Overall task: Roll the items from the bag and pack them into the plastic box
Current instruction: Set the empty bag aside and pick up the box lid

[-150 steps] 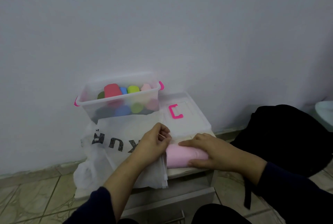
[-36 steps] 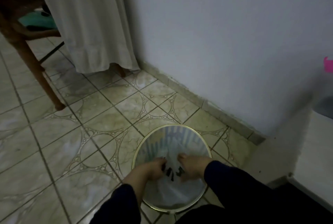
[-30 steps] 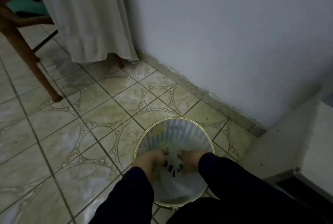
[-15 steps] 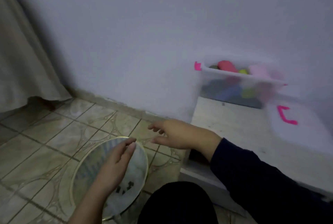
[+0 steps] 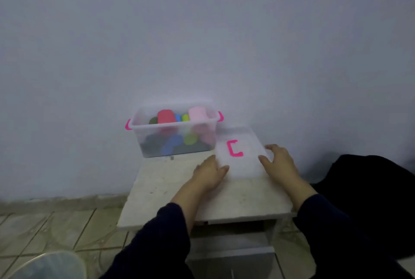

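Her left hand (image 5: 210,173) and right hand (image 5: 279,163) lie spread at either side edge of the translucent lid (image 5: 241,155), touching it but not yet clenched round it. The lid rests flat on the small white table (image 5: 170,198), just right of the plastic box (image 5: 174,130), which stands by the wall stuffed with coloured rolls (image 5: 165,117). The lid looks light, stiff and a bit slippery; I'd grip the long edges. No writing is readable, only its pink clip (image 5: 234,148).

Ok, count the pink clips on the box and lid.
3. One on the box's left end, one on its right end, one on the lid beside it. Others may be hidden.
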